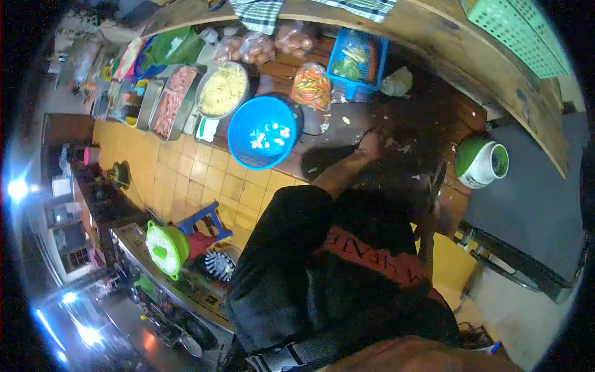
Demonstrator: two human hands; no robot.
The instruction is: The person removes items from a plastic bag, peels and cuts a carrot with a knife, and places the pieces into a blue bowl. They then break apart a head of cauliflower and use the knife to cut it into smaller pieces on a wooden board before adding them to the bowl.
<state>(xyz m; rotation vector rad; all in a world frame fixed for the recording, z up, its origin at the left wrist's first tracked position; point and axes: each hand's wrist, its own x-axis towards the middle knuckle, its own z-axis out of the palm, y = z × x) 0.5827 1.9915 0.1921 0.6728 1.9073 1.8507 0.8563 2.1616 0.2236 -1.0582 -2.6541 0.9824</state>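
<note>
My left hand (370, 146) reaches down to the dark wooden table top (347, 133), close to pale scraps (404, 147) scattered there. Its fingers are too dim and blurred to make out. My right hand (436, 201) is low at the table's near right side, in deep shadow; whether it holds something cannot be seen. Left of my left hand, a round blue plastic basin (238, 137) has several small white pieces (268, 136) in it. Beyond stands a clear bag of red, orange and green chillies (312, 87), beside a blue basket (351, 91) with green vegetables inside.
A bowl of pale yellow shreds (222, 91) and a metal tray of pink meat (173, 102) stand at left. Bags of eggs (257, 48) line the back. A green-and-white container (480, 164) sits at right. Behind are a blue stool (211, 220) and a green lidded colander (166, 249).
</note>
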